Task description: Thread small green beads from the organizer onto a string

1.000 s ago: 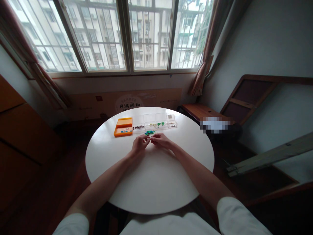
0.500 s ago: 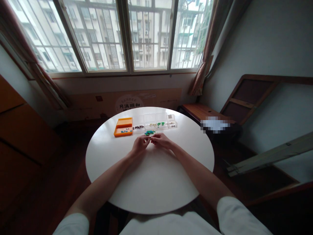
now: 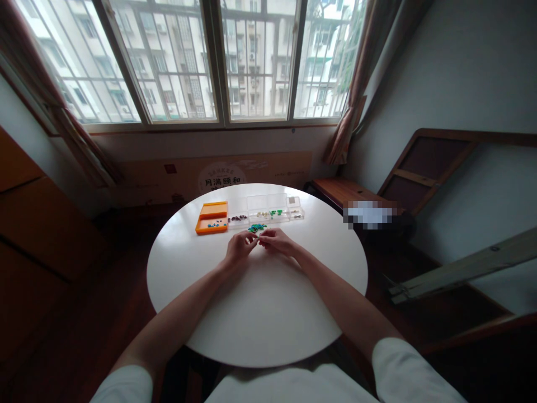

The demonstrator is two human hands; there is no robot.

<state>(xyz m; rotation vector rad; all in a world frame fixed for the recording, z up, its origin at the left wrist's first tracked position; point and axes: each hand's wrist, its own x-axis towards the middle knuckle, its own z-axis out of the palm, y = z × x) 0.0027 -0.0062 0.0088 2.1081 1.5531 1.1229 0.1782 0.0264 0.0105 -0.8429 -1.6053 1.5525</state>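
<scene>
My left hand (image 3: 240, 245) and my right hand (image 3: 276, 240) meet over the middle of the round white table (image 3: 268, 313), fingertips almost touching. Both are closed in a pinch, and whatever lies between the fingertips is too small to make out. Just beyond them is a small pile of green and blue pieces (image 3: 257, 228). An orange case (image 3: 212, 230), its lid raised, holds a few small blue and dark pieces to the left of the pile. Behind the pile stand clear plastic boxes (image 3: 267, 201) with dark, cream and green pieces inside.
Past the table a large printed cardboard box (image 3: 168, 178) leans under the window (image 3: 255, 67). A low wooden bench (image 3: 342, 190) stands at the right, with a blurred white patch on it. A wooden plank (image 3: 465, 267) juts in from the right.
My left fingers have shifted slightly at the pinch. My right hand and the boxes look the same as before.
</scene>
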